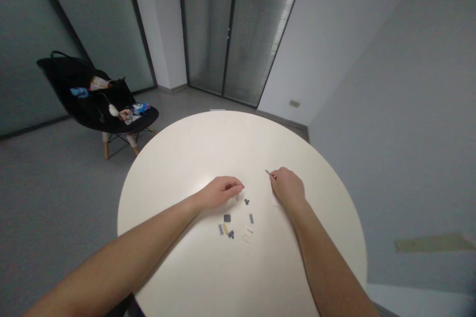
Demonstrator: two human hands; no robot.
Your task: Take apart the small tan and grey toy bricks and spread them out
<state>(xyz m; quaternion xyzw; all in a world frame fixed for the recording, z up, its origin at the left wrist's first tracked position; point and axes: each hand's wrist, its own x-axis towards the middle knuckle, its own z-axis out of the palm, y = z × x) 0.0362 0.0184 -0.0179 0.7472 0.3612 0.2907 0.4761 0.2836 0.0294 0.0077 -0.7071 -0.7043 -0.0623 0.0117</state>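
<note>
Now a thin grey piece [267,172] is being pinched by the right hand [288,185]; the left hand [223,191] is being held near a dark piece [247,202], finger grip unclear.

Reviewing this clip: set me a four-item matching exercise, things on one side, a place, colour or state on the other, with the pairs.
Things
1. Right hand
2. Yellowish strip
3. Table
4. Chair

Descriptions
A. White with a rounded edge
B. Black, toward the view's left edge
C. Holding a slim object
D. Between a grey strip and a dark piece

Pairs: 1-C, 2-D, 3-A, 4-B
</note>
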